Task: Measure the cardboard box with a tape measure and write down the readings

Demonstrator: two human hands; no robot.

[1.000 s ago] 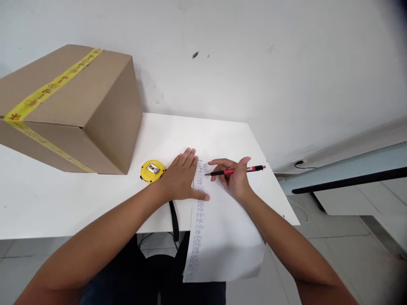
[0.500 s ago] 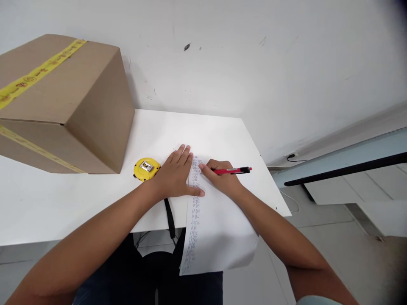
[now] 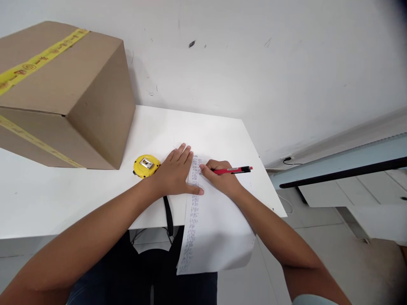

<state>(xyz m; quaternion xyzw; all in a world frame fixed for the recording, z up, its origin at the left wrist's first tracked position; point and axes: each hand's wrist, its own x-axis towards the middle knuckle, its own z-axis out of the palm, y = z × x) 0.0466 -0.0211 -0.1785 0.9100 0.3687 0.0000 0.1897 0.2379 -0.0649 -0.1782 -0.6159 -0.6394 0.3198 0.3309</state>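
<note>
A sheet of white paper lies on the table and hangs over its front edge, with a column of handwriting down its left side. Flat across the paper's upper left edge rests my left hand, fingers spread and thumb on the writing. My right hand is closed around a red and black pen, its tip hidden by the fingers near the top of the sheet. Just left of my left hand sits a yellow tape measure; a black strap hangs over the table edge below.
A large cardboard box with yellow printed tape stands at the left of the white table. Behind is a marked white wall. To the right, past the table edge, are a light blue panel and a cable.
The camera view has shifted slightly, so the box sits a little higher in the picture. Both hands keep nearly the same places on the paper, and the pen is still held.
</note>
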